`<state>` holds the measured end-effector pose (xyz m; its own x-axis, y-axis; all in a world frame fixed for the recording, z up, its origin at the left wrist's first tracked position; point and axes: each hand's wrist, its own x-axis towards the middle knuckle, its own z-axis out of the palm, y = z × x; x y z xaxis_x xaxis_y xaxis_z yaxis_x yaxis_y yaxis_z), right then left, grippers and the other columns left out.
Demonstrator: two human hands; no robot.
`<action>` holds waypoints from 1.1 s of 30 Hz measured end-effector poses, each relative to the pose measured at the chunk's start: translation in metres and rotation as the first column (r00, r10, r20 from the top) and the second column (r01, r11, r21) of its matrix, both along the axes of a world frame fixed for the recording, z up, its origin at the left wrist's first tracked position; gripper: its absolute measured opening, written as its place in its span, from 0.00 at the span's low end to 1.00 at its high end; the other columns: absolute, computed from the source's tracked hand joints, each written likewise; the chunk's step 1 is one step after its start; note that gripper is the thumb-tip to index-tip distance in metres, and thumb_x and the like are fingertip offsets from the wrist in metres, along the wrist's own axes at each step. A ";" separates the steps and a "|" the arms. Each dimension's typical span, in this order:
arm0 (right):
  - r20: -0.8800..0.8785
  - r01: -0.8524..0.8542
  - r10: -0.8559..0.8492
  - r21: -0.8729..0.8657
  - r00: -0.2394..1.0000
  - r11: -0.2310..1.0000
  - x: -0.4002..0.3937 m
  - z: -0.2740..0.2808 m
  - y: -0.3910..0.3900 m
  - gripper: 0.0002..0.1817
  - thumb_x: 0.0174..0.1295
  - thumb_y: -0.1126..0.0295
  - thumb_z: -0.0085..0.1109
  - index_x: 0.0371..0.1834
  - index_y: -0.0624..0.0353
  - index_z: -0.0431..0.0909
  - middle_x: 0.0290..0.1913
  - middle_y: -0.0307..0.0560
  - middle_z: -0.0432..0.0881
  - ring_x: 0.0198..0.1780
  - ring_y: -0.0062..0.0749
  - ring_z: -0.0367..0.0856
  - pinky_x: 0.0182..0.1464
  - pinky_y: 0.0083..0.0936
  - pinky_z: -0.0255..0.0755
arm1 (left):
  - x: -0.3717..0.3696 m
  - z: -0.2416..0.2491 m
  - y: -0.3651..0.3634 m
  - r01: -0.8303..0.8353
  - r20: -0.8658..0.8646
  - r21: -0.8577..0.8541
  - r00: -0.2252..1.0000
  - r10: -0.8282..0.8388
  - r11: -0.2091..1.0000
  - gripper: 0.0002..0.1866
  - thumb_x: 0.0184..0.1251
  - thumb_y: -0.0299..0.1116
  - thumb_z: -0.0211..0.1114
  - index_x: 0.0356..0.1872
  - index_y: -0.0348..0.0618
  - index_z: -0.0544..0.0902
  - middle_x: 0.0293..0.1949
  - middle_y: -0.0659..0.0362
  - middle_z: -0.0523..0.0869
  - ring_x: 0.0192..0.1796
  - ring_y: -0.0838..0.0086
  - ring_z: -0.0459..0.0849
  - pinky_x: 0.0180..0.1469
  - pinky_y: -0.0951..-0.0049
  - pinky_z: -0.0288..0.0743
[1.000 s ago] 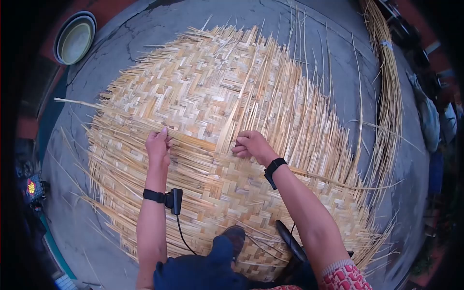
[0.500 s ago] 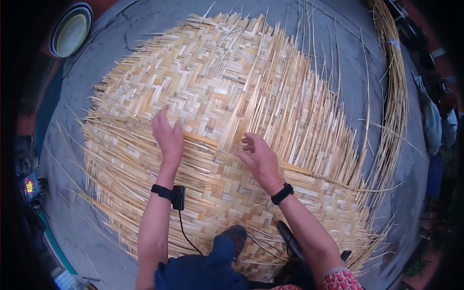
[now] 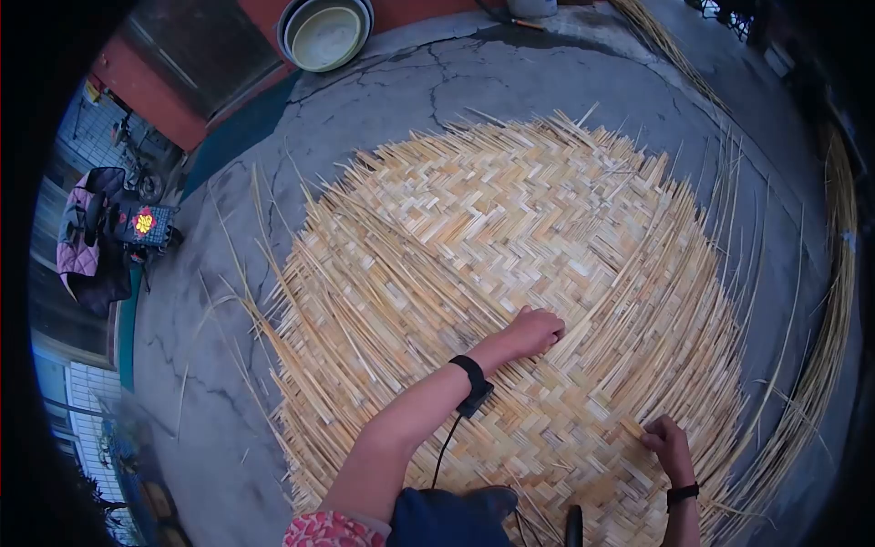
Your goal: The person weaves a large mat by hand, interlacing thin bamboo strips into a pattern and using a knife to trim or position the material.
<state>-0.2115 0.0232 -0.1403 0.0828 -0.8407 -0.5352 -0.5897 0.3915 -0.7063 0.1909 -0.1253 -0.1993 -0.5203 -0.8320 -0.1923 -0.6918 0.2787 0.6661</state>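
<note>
Over the mat (image 3: 547, 246), left hand (image 3: 536, 332) closed and right hand (image 3: 672, 447) half-curled, holds unclear, apparently weave strips (image 3: 401, 292) that need aligning next.

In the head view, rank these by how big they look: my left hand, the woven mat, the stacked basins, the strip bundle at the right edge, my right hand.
1. Woven mat
2. Strip bundle
3. Stacked basins
Smallest, unranked: left hand and right hand; they look about alike.
</note>
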 end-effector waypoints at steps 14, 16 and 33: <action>-0.181 -0.368 0.389 0.141 0.903 0.919 0.001 -0.017 -0.016 0.15 0.73 0.58 0.60 0.43 0.62 0.80 0.37 0.55 0.87 0.39 0.48 0.87 0.44 0.43 0.78 | -0.081 0.033 0.094 0.042 0.031 -0.383 0.999 -0.032 0.923 0.34 0.69 0.39 0.70 0.75 0.44 0.70 0.70 0.39 0.72 0.73 0.44 0.69 0.74 0.49 0.62; -0.357 -0.476 0.456 0.036 0.815 0.879 0.008 -0.024 -0.010 0.18 0.74 0.55 0.59 0.44 0.62 0.81 0.39 0.57 0.87 0.42 0.53 0.87 0.46 0.46 0.78 | -0.101 0.025 0.136 0.113 0.130 -0.337 0.989 -0.073 0.935 0.39 0.70 0.44 0.69 0.79 0.46 0.65 0.75 0.36 0.64 0.77 0.42 0.63 0.76 0.45 0.58; -0.664 -0.031 -0.215 -0.339 0.716 0.940 -0.298 0.056 0.224 0.13 0.62 0.51 0.67 0.32 0.47 0.85 0.32 0.43 0.88 0.40 0.47 0.87 0.40 0.43 0.75 | -0.128 0.034 0.152 0.374 0.601 -0.149 0.769 -0.216 0.915 0.48 0.67 0.53 0.70 0.83 0.48 0.59 0.80 0.26 0.50 0.83 0.32 0.49 0.80 0.42 0.50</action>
<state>-0.5091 0.2474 -0.0845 -0.2877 -0.9493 -0.1270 -0.9270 0.3093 -0.2122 0.0631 0.0263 -0.1652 -0.6119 -0.7143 -0.3396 -0.7729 0.6311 0.0651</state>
